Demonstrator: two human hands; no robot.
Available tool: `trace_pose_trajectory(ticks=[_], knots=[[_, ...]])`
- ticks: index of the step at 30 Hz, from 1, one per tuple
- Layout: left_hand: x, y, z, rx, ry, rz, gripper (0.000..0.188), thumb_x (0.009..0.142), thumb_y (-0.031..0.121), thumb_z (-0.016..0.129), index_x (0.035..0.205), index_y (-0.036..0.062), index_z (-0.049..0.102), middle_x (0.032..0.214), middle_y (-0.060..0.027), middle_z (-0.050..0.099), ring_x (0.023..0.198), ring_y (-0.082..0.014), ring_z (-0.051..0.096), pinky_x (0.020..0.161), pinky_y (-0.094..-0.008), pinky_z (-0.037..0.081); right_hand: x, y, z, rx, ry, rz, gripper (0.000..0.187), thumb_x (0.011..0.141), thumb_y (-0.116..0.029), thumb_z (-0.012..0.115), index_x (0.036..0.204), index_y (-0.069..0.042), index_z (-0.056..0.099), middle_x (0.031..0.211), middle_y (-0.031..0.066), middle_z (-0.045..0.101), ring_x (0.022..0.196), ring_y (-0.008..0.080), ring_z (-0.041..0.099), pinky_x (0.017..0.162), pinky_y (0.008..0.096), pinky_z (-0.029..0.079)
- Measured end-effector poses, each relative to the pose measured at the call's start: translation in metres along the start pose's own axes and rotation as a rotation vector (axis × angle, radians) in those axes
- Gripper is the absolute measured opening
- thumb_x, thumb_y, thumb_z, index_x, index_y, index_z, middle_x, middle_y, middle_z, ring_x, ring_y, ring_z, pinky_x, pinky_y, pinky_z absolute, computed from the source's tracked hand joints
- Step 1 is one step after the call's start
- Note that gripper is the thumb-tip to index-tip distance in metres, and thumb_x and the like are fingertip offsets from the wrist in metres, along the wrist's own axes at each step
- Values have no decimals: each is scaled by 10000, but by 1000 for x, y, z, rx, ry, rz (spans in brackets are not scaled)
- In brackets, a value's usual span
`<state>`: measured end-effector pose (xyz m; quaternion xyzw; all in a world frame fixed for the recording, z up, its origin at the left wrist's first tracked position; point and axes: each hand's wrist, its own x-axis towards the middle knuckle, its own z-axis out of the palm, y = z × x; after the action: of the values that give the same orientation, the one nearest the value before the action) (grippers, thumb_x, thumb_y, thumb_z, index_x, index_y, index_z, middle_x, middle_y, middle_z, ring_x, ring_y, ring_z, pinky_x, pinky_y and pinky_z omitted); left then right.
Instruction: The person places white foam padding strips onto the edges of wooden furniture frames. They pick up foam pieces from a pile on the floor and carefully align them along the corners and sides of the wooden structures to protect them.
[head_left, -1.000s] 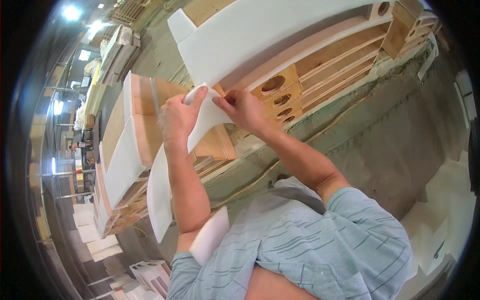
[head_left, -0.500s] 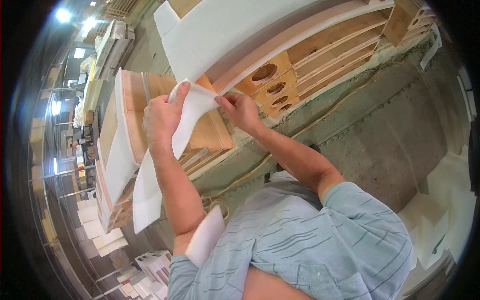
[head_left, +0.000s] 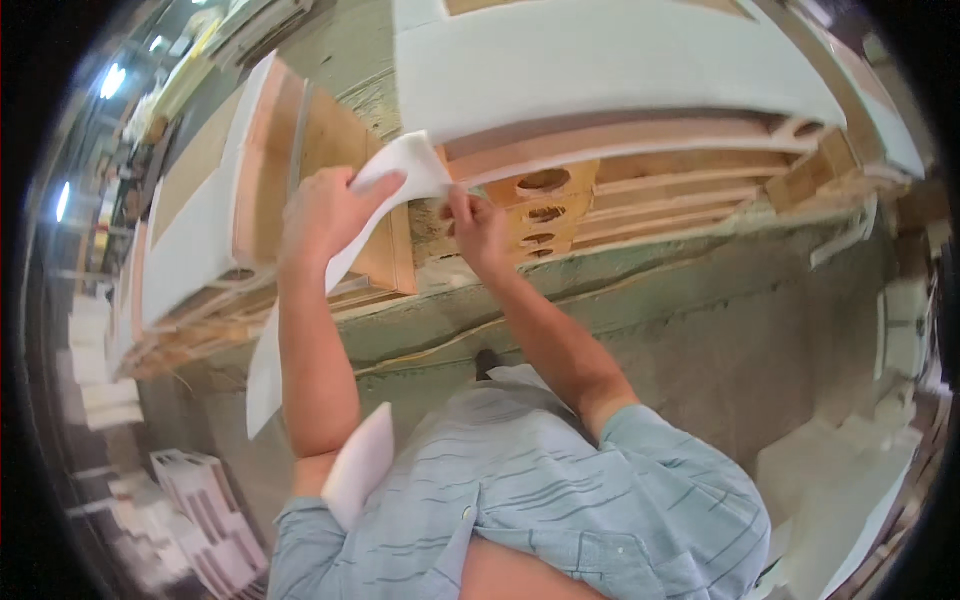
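A long white foam strip (head_left: 405,160) is stretched between my two hands, its tail hanging down behind my left forearm. My left hand (head_left: 330,215) is closed round the strip, thumb on top. At the strip's other end, my right hand (head_left: 477,228) pinches a corner between thumb and fingers. Both hands are slightly blurred. Just beyond them stands a wooden furniture frame (head_left: 620,185) with round holes and slats along its side. White padding (head_left: 600,70) covers its upper face. The strip's end is close to the frame's near left corner. A smaller white foam piece (head_left: 360,465) is tucked against my left upper arm.
A second wood frame with white padding (head_left: 195,260) stands at the left, a gap away. White foam sheets (head_left: 835,500) lie on the floor at the lower right. Slotted white frames (head_left: 205,500) are stacked at the lower left. A cord (head_left: 430,352) runs along the floor.
My view has turned, so the frames appear shifted and rotated. Both hands still hold the strip, now closer to the padded frame's corner, and the strip's upper end has lifted.
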<state>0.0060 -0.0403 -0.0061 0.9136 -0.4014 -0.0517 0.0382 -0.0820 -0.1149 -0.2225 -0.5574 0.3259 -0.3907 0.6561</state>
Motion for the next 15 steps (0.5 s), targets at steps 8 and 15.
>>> trace_pose_trajectory(ticks=[8,15], knots=[[-95,-133,45,-381,67,-114,333,799,274,639,990,2,666,840,-202,670,801,-363,652,723,-431,493,2,-195,10,-668,-484,-1182,424,754,-282,775,1097,-72,640,990,97,684,961,213,633,751,359,482],[-72,-113,71,-602,89,-129,322,835,249,617,1016,-17,636,833,-227,659,787,-379,648,723,-453,488,52,-199,152,-1798,-1549,-1159,200,763,-203,688,904,-64,663,904,93,690,895,280,664,728,401,508]])
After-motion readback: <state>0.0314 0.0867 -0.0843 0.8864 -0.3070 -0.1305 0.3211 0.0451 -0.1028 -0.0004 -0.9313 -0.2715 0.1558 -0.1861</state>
